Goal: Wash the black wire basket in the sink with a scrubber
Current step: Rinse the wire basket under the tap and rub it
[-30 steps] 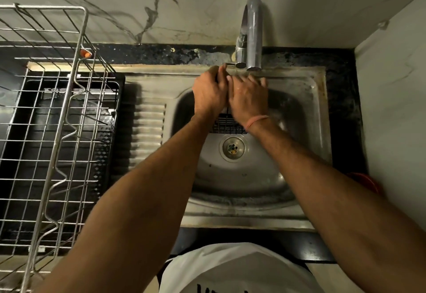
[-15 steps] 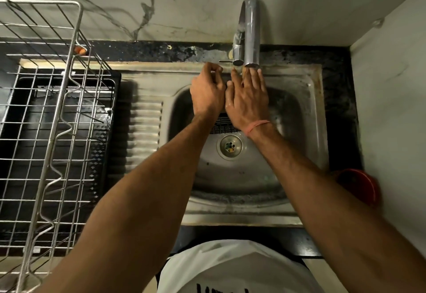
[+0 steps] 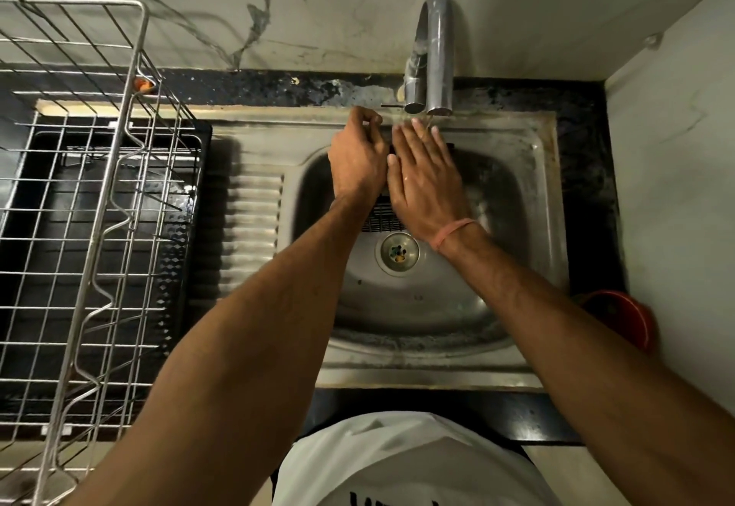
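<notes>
The small black wire basket (image 3: 382,215) lies in the far part of the round stainless steel sink bowl (image 3: 437,306), just beyond the round metal drain strainer (image 3: 397,251) and under both hands, so only a patch of fine mesh shows between the wrists, with a dark edge past the right fingers. Its long axis cannot be told for certain; the visible bits suggest it runs across the bowl, left to right, with the mesh face turned up toward the camera (a guess).

The left hand (image 3: 358,159) has its fingers curled, the tips bunched near the sink's back rim as if pinching something small. What it pinches, a scrubber or a basket edge, cannot be told. The right hand (image 3: 423,177) is spread flat, fingers straight and together, palm down over the basket, with its fingertips (image 3: 417,127) under the spout of the curved grey metal tap (image 3: 435,59), where a thin trickle seems to fall.

This looks like a rinse or rub under the water. To do it well, the flat hand should pin the basket against the bowl so it cannot skate, while the other works along the wires, then turn it to reach the underside.

To the left stands a silver wire dish rack (image 3: 91,227) over a black plastic tray (image 3: 191,266); a red round container (image 3: 624,318) sits at the right.
</notes>
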A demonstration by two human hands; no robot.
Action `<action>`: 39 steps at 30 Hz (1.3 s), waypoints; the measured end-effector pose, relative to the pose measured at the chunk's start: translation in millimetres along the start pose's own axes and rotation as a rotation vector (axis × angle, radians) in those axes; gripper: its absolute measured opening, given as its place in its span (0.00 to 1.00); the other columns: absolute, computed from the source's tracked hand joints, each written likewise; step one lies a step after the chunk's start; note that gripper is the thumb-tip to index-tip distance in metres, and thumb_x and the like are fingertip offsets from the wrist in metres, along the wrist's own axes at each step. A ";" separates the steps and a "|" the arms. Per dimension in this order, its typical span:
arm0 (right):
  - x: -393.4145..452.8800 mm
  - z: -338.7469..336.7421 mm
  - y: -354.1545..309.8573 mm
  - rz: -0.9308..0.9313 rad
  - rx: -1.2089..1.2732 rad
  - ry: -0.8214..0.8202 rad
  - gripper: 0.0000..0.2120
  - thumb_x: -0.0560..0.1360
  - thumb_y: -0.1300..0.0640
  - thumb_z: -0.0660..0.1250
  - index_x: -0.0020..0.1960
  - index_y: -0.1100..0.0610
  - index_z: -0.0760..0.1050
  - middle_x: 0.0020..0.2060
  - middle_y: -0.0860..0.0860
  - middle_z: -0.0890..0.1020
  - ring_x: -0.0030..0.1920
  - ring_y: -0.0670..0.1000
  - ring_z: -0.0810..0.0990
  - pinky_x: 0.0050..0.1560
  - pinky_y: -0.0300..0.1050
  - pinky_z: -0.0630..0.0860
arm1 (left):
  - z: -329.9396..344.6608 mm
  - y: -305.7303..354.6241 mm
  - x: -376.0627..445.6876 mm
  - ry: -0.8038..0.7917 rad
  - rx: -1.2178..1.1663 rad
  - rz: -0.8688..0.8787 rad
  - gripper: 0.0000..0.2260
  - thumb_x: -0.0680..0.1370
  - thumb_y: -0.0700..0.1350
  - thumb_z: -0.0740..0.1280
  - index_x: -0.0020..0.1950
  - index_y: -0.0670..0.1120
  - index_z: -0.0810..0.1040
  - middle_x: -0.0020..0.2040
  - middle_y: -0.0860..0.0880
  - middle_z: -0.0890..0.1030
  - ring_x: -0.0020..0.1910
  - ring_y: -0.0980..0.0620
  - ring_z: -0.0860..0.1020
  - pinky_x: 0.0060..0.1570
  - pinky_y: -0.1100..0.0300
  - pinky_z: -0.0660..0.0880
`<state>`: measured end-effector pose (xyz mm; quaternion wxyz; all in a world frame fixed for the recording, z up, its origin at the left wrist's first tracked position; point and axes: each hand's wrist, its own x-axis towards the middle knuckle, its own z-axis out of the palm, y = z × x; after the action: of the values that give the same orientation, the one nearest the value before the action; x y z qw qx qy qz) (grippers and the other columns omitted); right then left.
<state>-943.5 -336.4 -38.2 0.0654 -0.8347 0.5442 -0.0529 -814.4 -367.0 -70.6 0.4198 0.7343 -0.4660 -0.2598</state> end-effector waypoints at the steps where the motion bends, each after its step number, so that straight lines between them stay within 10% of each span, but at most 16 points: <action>1: -7.9 0.7 5.8 -0.085 -0.025 -0.005 0.30 0.89 0.47 0.41 0.84 0.62 0.55 0.84 0.59 0.58 0.85 0.55 0.51 0.84 0.57 0.50 | 0.2 -1.1 0.1 0.003 -0.016 -0.011 0.06 0.87 0.50 0.64 0.58 0.50 0.78 0.45 0.52 0.85 0.42 0.55 0.83 0.41 0.60 0.78; 4: -31.1 -2.2 38.7 -0.210 -0.086 -0.037 0.30 0.89 0.46 0.41 0.86 0.60 0.46 0.86 0.56 0.49 0.86 0.52 0.44 0.84 0.56 0.50 | 4.6 3.4 -0.6 -0.042 -0.046 -0.035 0.04 0.88 0.48 0.63 0.59 0.50 0.77 0.45 0.54 0.84 0.41 0.58 0.83 0.38 0.65 0.80; 9: -16.2 4.5 11.0 0.101 0.010 0.043 0.31 0.88 0.46 0.40 0.86 0.61 0.47 0.85 0.58 0.50 0.86 0.54 0.45 0.85 0.57 0.46 | 8.6 9.4 -2.2 -0.047 0.017 -0.044 0.06 0.88 0.49 0.62 0.61 0.50 0.77 0.46 0.54 0.83 0.39 0.60 0.81 0.33 0.73 0.72; 15: -16.8 9.6 36.2 -0.129 0.029 0.119 0.26 0.89 0.50 0.46 0.85 0.57 0.57 0.84 0.54 0.60 0.85 0.53 0.52 0.84 0.58 0.52 | 0.0 8.1 -6.4 -0.120 -0.066 -0.021 0.10 0.89 0.51 0.61 0.59 0.48 0.79 0.47 0.54 0.83 0.44 0.59 0.82 0.40 0.70 0.75; 19: -1.6 7.6 47.4 0.100 0.095 0.247 0.21 0.88 0.51 0.50 0.72 0.59 0.75 0.69 0.59 0.78 0.74 0.58 0.72 0.82 0.59 0.57 | 14.3 23.3 -11.9 -0.162 -0.137 -0.085 0.11 0.88 0.54 0.63 0.53 0.50 0.81 0.45 0.53 0.84 0.44 0.55 0.84 0.46 0.55 0.84; 28: 6.9 4.5 55.2 0.405 0.266 0.332 0.22 0.84 0.47 0.59 0.39 0.56 0.80 0.37 0.55 0.83 0.41 0.58 0.78 0.39 0.48 0.65 | 22.8 40.5 -19.3 -0.233 0.079 -0.006 0.18 0.86 0.61 0.63 0.41 0.53 0.79 0.35 0.54 0.81 0.32 0.58 0.79 0.33 0.61 0.78; 35: 3.5 -10.9 82.7 0.773 0.381 0.223 0.23 0.85 0.50 0.62 0.44 0.68 0.83 0.44 0.66 0.85 0.39 0.62 0.79 0.36 0.46 0.53 | 42.8 69.2 -17.6 -0.281 0.170 0.137 0.24 0.84 0.57 0.68 0.30 0.54 0.71 0.27 0.58 0.73 0.25 0.61 0.72 0.27 0.67 0.67; 39: 0.6 -0.3 79.4 0.666 0.370 0.334 0.25 0.87 0.50 0.59 0.41 0.66 0.82 0.39 0.64 0.84 0.34 0.56 0.76 0.36 0.46 0.57 | 46.1 71.0 -6.1 -0.269 0.204 -0.018 0.19 0.84 0.61 0.66 0.40 0.51 0.78 0.33 0.57 0.77 0.32 0.58 0.78 0.29 0.70 0.70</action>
<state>-1014.8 -368.7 -51.1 0.1387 -0.5671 0.7689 -0.2607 -885.8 -393.9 -33.4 0.2748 0.7358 -0.5352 -0.3110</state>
